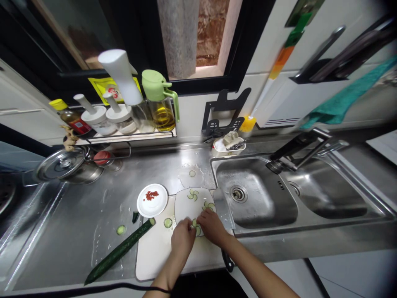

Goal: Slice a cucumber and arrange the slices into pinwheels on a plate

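A white squarish plate rests on the white cutting board. Thin cucumber slices lie on it in small pinwheel groups. Over the group nearest me, my left hand is closed, fingertips drawn together; whatever they pinch is hidden. From the right, my right hand reaches in with curled fingers on a cucumber slice of that same group. A cleaver lies along the plate's right side, partly beneath my right forearm. To the left is a long cut cucumber, its cut end on the board.
A small white plate holds chopped red bits. Loose cucumber rounds and a cucumber end lie around the board. A double sink is on the right. Behind stand an oil jug, seasoning jars and a lidded pot.
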`<state>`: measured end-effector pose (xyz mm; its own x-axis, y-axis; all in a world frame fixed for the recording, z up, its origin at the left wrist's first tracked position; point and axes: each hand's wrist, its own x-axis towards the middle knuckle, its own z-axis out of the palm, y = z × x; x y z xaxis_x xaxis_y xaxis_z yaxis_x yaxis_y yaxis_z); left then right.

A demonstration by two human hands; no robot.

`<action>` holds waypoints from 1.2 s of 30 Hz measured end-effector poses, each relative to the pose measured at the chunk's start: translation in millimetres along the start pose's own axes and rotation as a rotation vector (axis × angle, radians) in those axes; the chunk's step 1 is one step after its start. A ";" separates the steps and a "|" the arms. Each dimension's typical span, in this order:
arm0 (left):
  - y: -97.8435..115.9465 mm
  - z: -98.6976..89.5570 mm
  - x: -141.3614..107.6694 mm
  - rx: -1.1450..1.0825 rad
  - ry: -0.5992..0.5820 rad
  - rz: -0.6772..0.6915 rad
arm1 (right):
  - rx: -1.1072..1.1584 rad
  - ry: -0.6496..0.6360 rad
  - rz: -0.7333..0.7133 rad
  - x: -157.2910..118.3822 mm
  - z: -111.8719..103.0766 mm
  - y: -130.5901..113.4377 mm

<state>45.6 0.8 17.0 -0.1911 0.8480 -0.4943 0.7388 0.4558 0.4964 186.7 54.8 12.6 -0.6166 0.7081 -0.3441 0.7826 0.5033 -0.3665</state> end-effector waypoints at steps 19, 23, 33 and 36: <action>-52.8 -20.1 -1.4 -0.098 0.283 0.103 | 0.058 0.081 0.009 -16.0 1.0 -3.0; -80.3 -28.6 1.5 -0.080 0.348 0.038 | 0.104 0.088 0.026 -23.0 3.7 -5.7; -81.7 -24.1 6.0 0.037 0.337 -0.034 | 0.099 0.073 0.041 -31.4 -0.3 -18.6; -79.8 -25.8 6.8 0.043 0.320 -0.056 | 0.096 0.065 0.055 -33.0 -0.9 -20.6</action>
<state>-31.3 -22.9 -7.5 -0.4207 0.8669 -0.2673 0.7469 0.4982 0.4404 190.9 21.6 32.3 -0.5632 0.7657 -0.3105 0.8015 0.4150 -0.4305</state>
